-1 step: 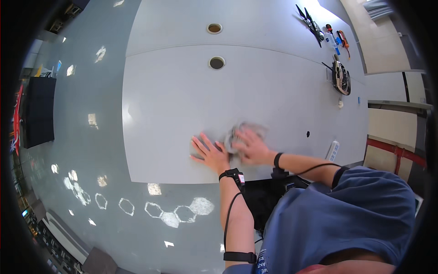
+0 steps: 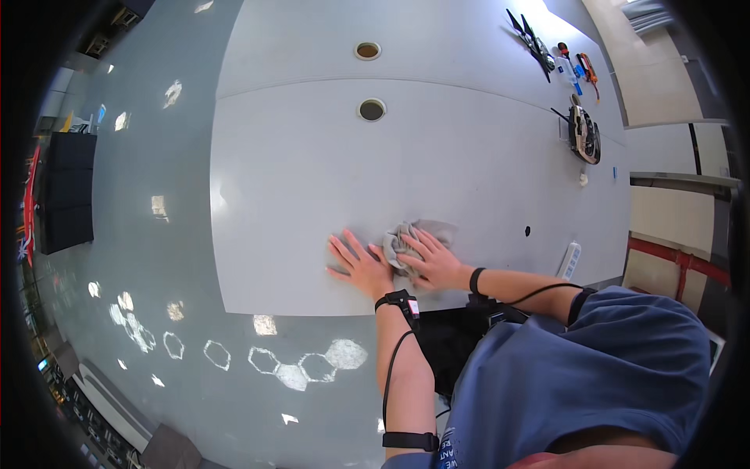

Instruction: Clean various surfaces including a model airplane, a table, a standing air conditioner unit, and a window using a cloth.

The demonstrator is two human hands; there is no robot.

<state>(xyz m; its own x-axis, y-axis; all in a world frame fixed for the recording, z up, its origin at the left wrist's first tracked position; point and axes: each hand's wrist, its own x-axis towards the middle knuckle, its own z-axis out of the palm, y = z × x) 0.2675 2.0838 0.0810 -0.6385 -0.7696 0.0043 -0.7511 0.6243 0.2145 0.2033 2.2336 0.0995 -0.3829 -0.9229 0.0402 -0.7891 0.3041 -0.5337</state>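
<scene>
On grey cloth (image 2: 396,244), right fingers (image 2: 426,250) spread

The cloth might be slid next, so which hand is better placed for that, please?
Probably the right hand: it rests on the cloth, while the left hand lies spread on the table beside it.

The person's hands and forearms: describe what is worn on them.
The left hand and right hand are gloveless. The left wrist carries a black strapped device with a small pinkish patch; a black cable runs to a black armband higher up. The right wrist wears a black wristband, with a second cable leading to a dark band beside the short blue sleeve.
</scene>
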